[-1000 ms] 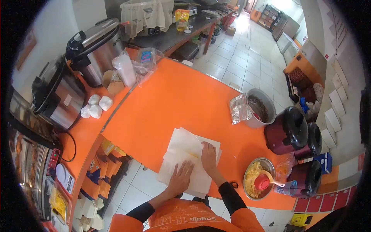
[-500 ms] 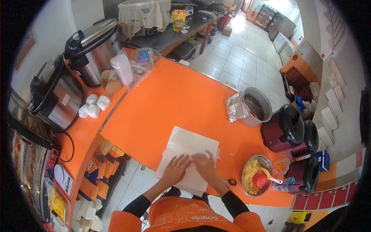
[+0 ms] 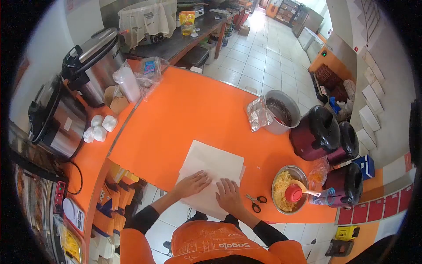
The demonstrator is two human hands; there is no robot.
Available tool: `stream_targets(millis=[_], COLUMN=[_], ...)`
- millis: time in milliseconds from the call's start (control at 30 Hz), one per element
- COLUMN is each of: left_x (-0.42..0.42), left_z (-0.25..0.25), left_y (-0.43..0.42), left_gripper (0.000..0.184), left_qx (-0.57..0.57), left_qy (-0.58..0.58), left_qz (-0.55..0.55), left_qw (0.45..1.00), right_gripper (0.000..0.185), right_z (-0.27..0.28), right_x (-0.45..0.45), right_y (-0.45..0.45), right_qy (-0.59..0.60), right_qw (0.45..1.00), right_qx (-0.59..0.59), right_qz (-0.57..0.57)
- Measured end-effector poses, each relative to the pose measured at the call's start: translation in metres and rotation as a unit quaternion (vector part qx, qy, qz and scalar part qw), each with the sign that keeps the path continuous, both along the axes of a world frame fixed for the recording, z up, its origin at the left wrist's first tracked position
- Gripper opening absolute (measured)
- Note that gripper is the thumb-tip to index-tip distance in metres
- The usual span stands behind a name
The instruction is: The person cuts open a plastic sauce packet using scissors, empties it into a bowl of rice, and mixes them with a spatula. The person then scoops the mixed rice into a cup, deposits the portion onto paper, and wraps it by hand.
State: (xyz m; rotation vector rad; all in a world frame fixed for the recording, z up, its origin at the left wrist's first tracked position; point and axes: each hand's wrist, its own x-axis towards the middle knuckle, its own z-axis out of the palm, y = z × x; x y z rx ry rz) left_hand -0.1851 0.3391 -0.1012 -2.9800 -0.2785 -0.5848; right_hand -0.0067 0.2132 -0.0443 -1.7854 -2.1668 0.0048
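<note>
Sheets of white paper [image 3: 215, 157] lie stacked on the orange table, their near part hanging over the front edge. My left hand [image 3: 193, 184] rests flat on the paper with its fingers stretched out. Just to the right, my right hand [image 3: 228, 197] also lies on the sheets, fingers apart. Neither hand holds anything. Beside the right forearm is a pair of scissors [image 3: 256, 203] with black handles. Farther right, a metal bowl [image 3: 281, 210] contains crumbly yellow food, a red cup [image 3: 293, 192] and a light-handled spoon [image 3: 312, 192].
A grey pot [image 3: 281, 127] with foil [image 3: 258, 113] at its side stands at the back right, near dark red containers [image 3: 314, 134]. Steel cookers [image 3: 94, 66] and white wrapped bundles [image 3: 100, 133] are on the left. A clear plastic cup [image 3: 325, 199] is beside the bowl.
My hands have moved apart on the paper, and the right fingers, bent and blurred before, now lie spread. The camera view has shifted slightly, showing more of the scissors.
</note>
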Motion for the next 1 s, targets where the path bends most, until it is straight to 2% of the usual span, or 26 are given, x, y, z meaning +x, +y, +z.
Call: stream_targets(millis=[33, 100, 200, 233, 267, 300, 333, 367, 400, 433, 467, 500, 533, 567, 600, 667, 733, 800, 867, 933, 1000], left_x=[0.000, 0.002, 0.007, 0.008, 0.010, 0.013, 0.017, 0.021, 0.026, 0.035, 0.043, 0.050, 0.056, 0.060, 0.061, 0.063, 0.060, 0.048, 0.039, 0.045, 0.048], left_z=[0.001, 0.000, 0.010, 0.034, 0.048, 0.038, 0.019, 0.014, 0.010, 0.014, 0.017, 0.019, 0.021, 0.021, 0.020, 0.014, 0.003, 0.003, 0.012, -0.009, -0.010], left_y=[0.002, 0.002, -0.004, -0.007, -0.009, -0.010, -0.011, -0.014, -0.019, -0.025, -0.029, -0.027, -0.025, -0.024, -0.021, -0.016, -0.009, 0.001, 0.017, 0.020, 0.019], left_gripper=[0.049, 0.049, 0.050, 0.053, 0.056, 0.056, 0.055, 0.054, 0.054, 0.053, 0.051, 0.051, 0.053, 0.054, 0.054, 0.061, 0.062, 0.063, 0.077, 0.080, 0.082], left_qx=[-0.028, -0.055, -0.003, -0.079, -0.155, -0.154, -0.131, -0.108, -0.104, -0.167, -0.227, -0.223, -0.253, -0.283, -0.283, -0.393, -0.380, -0.363, -0.414, -0.427, -0.434], left_qy=[0.014, 0.028, 0.064, 0.096, 0.128, 0.129, 0.054, -0.023, -0.023, -0.003, 0.017, 0.016, -0.033, -0.082, -0.082, -0.016, -0.009, 0.004, 0.133, 0.080, 0.025], left_qz=[-0.021, -0.046, -0.045, -0.015, 0.015, 0.013, 0.009, 0.004, 0.001, 0.104, 0.207, 0.205, 0.266, 0.325, 0.325, 0.325, 0.293, 0.261, 0.131, 0.107, 0.082], left_qw=[0.999, 0.997, 0.997, 0.992, 0.980, 0.980, 0.990, 0.994, 0.994, 0.981, 0.952, 0.953, 0.930, 0.899, 0.899, 0.860, 0.877, 0.895, 0.891, 0.894, 0.897], right_gripper=[0.042, 0.039, 0.042, 0.042, 0.043, 0.044, 0.044, 0.041, 0.039, 0.039, 0.037, 0.036, 0.036, 0.036, 0.035, 0.035, 0.036, 0.033, 0.031, 0.030, 0.027], right_z=[-0.014, -0.061, -0.078, -0.072, -0.060, -0.050, -0.042, -0.036, -0.031, -0.025, -0.018, -0.015, -0.019, -0.027, -0.036, -0.066, -0.081, -0.084, -0.078, -0.073, -0.072], right_x=[0.003, 0.013, 0.026, 0.024, 0.022, 0.021, 0.021, 0.022, 0.022, 0.021, 0.019, 0.018, 0.014, 0.006, -0.001, -0.019, -0.024, -0.028, -0.018, -0.004, 0.008], right_y=[-0.006, -0.016, -0.016, -0.009, 0.005, 0.016, 0.024, 0.032, 0.036, 0.034, 0.031, 0.031, 0.026, 0.015, 0.006, -0.003, 0.001, 0.003, 0.005, 0.006, 0.009], right_qy=[0.000, -0.116, -0.105, -0.104, 0.054, 0.209, 0.210, 0.183, 0.156, 0.157, 0.051, -0.058, -0.058, -0.095, -0.132, -0.121, -0.113, -0.040, -0.024, -0.011, 0.194], right_qw=[1.000, 0.991, 0.990, 0.991, 0.996, 0.952, 0.952, 0.945, 0.936, 0.936, 0.966, 0.981, 0.981, 0.984, 0.983, 0.983, 0.983, 0.992, 0.995, 0.998, 0.980], right_qx=[0.000, 0.025, 0.010, 0.010, -0.062, -0.132, -0.130, -0.168, -0.205, -0.201, -0.158, -0.113, -0.111, -0.051, 0.009, -0.021, -0.046, -0.034, -0.029, -0.018, 0.007], right_qz=[-0.003, 0.057, 0.091, 0.089, -0.047, -0.180, -0.182, -0.212, -0.242, -0.244, -0.197, -0.146, -0.146, -0.139, -0.130, -0.134, -0.135, -0.114, -0.090, -0.059, -0.033])
